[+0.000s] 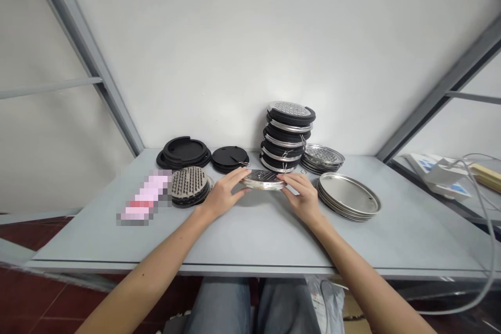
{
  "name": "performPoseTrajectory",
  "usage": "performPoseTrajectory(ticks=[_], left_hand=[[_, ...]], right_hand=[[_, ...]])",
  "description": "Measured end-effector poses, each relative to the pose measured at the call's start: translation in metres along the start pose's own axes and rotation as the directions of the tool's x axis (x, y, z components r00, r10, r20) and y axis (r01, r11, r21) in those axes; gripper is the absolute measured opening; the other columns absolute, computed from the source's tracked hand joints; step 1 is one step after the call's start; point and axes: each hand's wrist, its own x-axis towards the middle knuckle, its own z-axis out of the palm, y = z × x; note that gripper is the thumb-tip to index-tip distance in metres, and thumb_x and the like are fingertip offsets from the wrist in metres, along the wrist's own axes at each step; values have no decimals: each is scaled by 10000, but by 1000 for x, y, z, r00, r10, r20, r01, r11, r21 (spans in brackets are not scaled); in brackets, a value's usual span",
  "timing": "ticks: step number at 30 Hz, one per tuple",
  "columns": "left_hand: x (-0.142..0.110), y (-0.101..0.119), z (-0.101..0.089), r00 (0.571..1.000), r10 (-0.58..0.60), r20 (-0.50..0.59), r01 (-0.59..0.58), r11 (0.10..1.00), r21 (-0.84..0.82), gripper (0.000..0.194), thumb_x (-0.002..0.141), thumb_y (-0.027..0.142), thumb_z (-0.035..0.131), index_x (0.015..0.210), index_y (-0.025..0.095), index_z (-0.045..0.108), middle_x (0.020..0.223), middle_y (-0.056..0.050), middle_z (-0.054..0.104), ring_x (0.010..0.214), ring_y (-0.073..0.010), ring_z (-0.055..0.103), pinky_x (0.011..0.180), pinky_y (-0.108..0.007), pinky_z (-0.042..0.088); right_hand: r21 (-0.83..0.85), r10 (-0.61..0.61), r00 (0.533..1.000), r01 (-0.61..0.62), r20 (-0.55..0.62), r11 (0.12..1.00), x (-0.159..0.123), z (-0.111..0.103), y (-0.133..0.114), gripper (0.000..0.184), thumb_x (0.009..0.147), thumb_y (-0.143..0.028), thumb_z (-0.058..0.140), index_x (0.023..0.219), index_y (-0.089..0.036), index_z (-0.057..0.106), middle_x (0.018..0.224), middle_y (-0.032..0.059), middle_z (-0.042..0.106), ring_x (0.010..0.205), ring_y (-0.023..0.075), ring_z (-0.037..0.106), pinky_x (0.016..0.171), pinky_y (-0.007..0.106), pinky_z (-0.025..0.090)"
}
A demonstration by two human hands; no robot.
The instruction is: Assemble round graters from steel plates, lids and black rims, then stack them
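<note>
Between my hands, a round metal disc with a dark patterned top (263,179) is lifted a little above the table and tilted toward me. My left hand (226,191) grips its left rim, thumb below and fingers on top. Its right rim is pinched the same way by my right hand (301,194). Just behind stands a tall stack of black rings and silver discs (287,138). A pile of perforated metal discs (189,182) lies by my left hand, and plain metal plates (349,195) are piled by my right.
Black rings (183,151) and flat black discs (230,157) lie at the back left. More patterned metal discs (323,156) sit right of the tall stack. A blurred pink item (144,198) is at left. Grey frame posts flank the table (250,250); a white cable (491,250) hangs at right.
</note>
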Motion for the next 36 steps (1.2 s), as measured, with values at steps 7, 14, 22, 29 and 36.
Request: performPoseTrajectory(ticks=[7,14,22,29,36], left_hand=[[-2,-7,-1,996,-79,33,80,997,-13,298,921,245,526,1210,210,593,1251,-71,629,1192,-221,568,1050,-419,432],[0,-8,-3,998,-70,1,70,997,-31,319,886,300,595,1186,191,617,1198,-87,658,1105,-224,622,994,-395,479],[2,1,-1,977,211,42,-214,971,103,395,878,297,628,1256,193,577,1225,-112,643,1174,-239,578,991,-432,466],[0,-6,-1,992,112,59,-113,994,4,338,924,288,551,1243,185,594,1219,-105,650,1172,-235,588,1016,-423,463],[-1,-5,-4,969,-108,223,97,993,62,732,777,555,663,1376,188,458,1444,-143,433,1353,-309,378,1107,-484,330]], right_hand=[[10,89,992,-90,86,996,-2,4,7,324,832,-288,631,1153,-238,640,1094,86,693,1016,255,625,900,454,499],[-13,107,988,-106,110,994,-5,3,15,293,880,-297,562,1151,-237,656,1075,79,711,956,240,656,853,430,528],[-41,19,999,-17,48,999,-1,3,9,259,852,-244,608,1096,-257,695,1059,68,722,930,242,642,834,445,532],[64,8,988,-18,156,998,3,2,-1,357,862,-288,612,1215,-239,617,1206,89,652,1123,247,585,985,463,454],[29,-144,968,142,206,990,2,3,-3,313,829,-311,665,1135,-243,656,1070,82,711,998,234,631,881,426,493]])
